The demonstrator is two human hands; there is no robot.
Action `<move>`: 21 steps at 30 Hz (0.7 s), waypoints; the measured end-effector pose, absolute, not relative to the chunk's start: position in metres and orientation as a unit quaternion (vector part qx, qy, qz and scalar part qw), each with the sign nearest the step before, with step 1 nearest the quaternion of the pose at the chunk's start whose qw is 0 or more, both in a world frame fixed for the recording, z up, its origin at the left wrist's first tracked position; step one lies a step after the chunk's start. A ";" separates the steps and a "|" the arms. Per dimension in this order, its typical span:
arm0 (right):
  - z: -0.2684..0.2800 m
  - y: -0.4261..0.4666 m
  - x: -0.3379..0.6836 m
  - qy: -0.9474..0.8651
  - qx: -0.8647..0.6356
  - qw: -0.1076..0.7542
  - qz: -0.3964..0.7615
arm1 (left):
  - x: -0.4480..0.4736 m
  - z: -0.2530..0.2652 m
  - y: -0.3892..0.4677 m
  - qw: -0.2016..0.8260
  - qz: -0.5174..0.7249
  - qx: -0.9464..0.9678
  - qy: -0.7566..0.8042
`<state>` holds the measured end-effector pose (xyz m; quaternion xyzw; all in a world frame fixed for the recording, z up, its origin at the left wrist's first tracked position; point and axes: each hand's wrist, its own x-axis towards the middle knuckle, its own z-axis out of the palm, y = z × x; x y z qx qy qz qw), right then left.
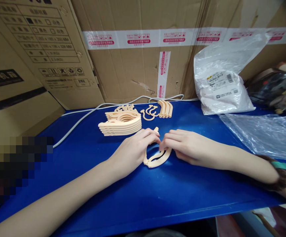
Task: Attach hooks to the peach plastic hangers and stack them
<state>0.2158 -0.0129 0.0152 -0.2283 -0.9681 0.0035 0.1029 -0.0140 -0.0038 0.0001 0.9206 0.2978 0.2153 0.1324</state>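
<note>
A cream plastic folding hanger (pixel 159 162) lies low over the blue table, with curved arms and a gap between them. My left hand (pixel 135 149) grips its left side, thumb and fingers bent around the part. From the right, my right hand (pixel 186 144) has its fingers closed on the hanger's other side, and its fingertips meet those of my left hand near the top. The fingers hide the upper joint. Just beyond my left hand is a neat stack of folded hangers (pixel 120 126). Loose hooks (pixel 149 113) and a row of curved hanger arms (pixel 165 109) lie behind.
More small hooks (pixel 126 108) sit behind the stack. A white cable (pixel 77 123) runs along the back and left. Cardboard boxes (pixel 138 72) wall off the rear. A white plastic bag (pixel 223 85) and a clear plastic sheet (pixel 263 131) occupy the right side.
</note>
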 end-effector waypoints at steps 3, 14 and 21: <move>0.015 -0.012 0.215 -0.969 -0.226 0.098 -0.018 | -0.014 0.001 -0.004 0.077 0.175 0.934 0.302; 0.014 -0.006 0.218 -0.952 -0.269 0.075 -0.129 | -0.016 0.000 -0.003 0.022 0.170 0.939 0.298; 0.017 -0.005 0.218 -0.939 -0.302 0.066 -0.151 | -0.019 -0.003 0.001 -0.002 0.167 0.943 0.289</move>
